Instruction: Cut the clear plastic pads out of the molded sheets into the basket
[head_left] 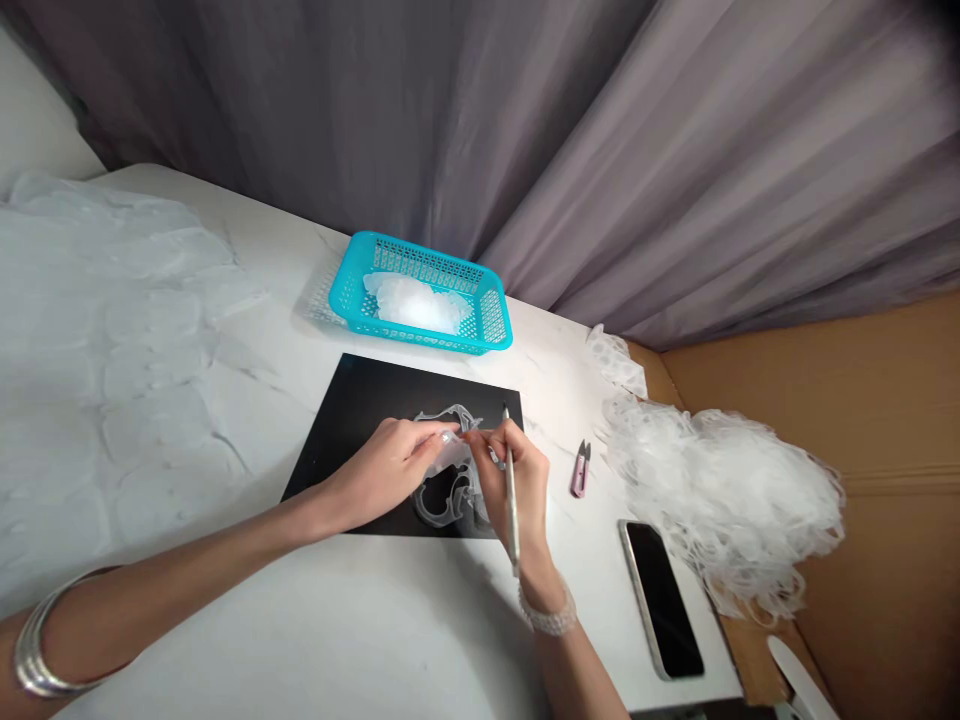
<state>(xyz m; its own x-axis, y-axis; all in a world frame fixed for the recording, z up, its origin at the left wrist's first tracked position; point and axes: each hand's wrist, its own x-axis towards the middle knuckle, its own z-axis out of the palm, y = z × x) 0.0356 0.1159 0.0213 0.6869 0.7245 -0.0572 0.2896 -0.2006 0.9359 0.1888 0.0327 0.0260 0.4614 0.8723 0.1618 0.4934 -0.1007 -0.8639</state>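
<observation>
Two bare hands low over a black sheet (337, 400): left hand (382, 475) with fingers (448, 436) closed on a translucent white cutout (450, 505) lying on that sheet, right hand (514, 490) clenched around a slim silver tool (511, 510). Just beside, pink thread snips (580, 470) and a phone (661, 600); past those, a heap of white trimmings (720, 500). Farthest, a turquoise perforated basket (420, 262) filled with a white translucent mound (417, 305).
</observation>
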